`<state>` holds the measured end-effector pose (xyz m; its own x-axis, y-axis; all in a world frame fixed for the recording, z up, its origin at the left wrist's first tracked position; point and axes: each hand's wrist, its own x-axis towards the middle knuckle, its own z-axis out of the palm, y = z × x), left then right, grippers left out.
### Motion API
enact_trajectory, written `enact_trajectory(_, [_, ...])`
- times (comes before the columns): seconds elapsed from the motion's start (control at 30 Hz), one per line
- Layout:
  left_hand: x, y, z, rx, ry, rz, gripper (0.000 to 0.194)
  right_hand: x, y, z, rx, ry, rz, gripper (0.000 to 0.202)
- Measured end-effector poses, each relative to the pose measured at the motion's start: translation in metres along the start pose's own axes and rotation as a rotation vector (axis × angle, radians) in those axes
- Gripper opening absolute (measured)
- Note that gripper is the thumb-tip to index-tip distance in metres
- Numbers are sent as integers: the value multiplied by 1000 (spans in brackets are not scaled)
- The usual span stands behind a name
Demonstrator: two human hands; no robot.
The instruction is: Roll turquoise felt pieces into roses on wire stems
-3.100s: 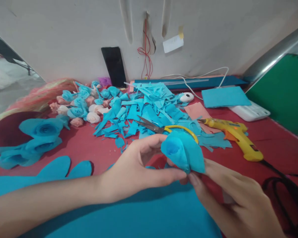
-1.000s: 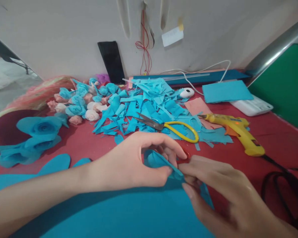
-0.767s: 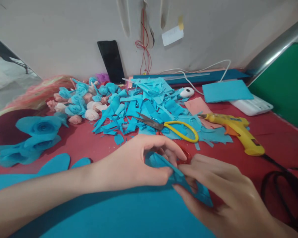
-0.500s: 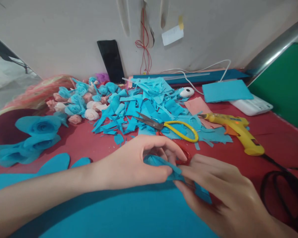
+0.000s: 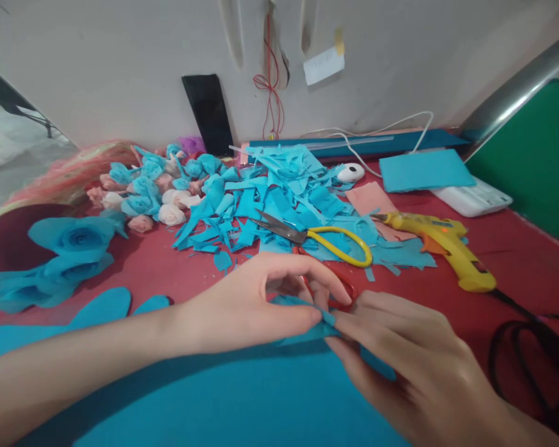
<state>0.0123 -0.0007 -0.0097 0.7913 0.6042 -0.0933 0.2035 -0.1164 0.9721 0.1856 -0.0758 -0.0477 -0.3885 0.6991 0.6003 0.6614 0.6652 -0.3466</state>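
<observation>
My left hand point(image 5: 261, 304) pinches a small piece of blue crepe paper point(image 5: 289, 300) between thumb and fingers, the other fingers curved around it. From the right, my right hand point(image 5: 414, 347) grips the same paper with thumb and index finger, close to the left fingertips. Much of the piece is hidden by the fingers. Both hands are above a large blue sheet point(image 5: 242, 397). Just beyond them lie scissors point(image 5: 289, 231) with a yellow handle loop; a red loop shows partly behind my left fingers.
Blue paper scraps point(image 5: 279, 198) are heaped at the centre. Paper roses point(image 5: 149, 192) and larger blue flowers point(image 5: 74, 242) sit at left. A yellow glue gun point(image 5: 438, 236) with a black cord point(image 5: 507, 372) lies right. A phone point(image 5: 209, 115) leans on the back wall.
The blue paper between my hands has shifted slightly, with more of it showing below my left thumb. Both hands stay nearly in place.
</observation>
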Motion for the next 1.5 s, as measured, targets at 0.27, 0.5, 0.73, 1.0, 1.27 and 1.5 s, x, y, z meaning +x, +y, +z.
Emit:
enact_trajectory(0.27, [0, 1, 0, -79, -21, -39, 16, 0, -1, -1, -31, 7, -4, 10])
enact_trajectory(0.5, [-3, 0, -2, -340, -79, 11, 24, 0, -3, -4, 38, -24, 65, 12])
enact_trajectory(0.73, [3, -10, -5, -612, -153, 88, 36, 0, -7, -15, 310, -101, 256, 12])
enact_trajectory(1.0, [3, -19, -2, -575, -166, 166, 28, 5, -12, -2, 251, 49, 499, 28])
enact_trajectory(1.27, [3, -15, 2, -316, -4, 289, 32, -1, -10, -6, 404, 2, 563, 25])
enact_trajectory(1.5, [-1, -16, 7, -192, 94, 269, 27, -4, -1, -9, 415, -9, 348, 23])
